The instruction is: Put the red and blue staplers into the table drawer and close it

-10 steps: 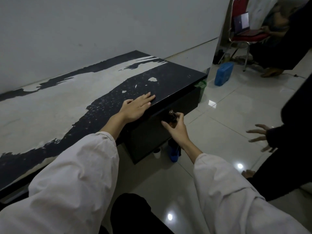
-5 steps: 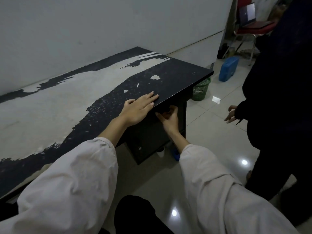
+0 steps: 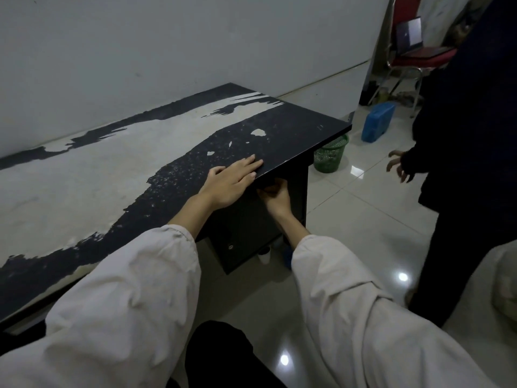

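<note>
My left hand (image 3: pixel 230 182) lies flat and spread on the worn black tabletop with peeling white patches (image 3: pixel 279 147). At its four o'clock my right hand (image 3: pixel 275 196) presses the black drawer front (image 3: pixel 246 219) under the edge; I cannot tell how its fingers curl. The drawer looks pushed home, with no staplers in sight, presumably inside. This seems the closing step; next I check it sits flush, then let go.
</note>
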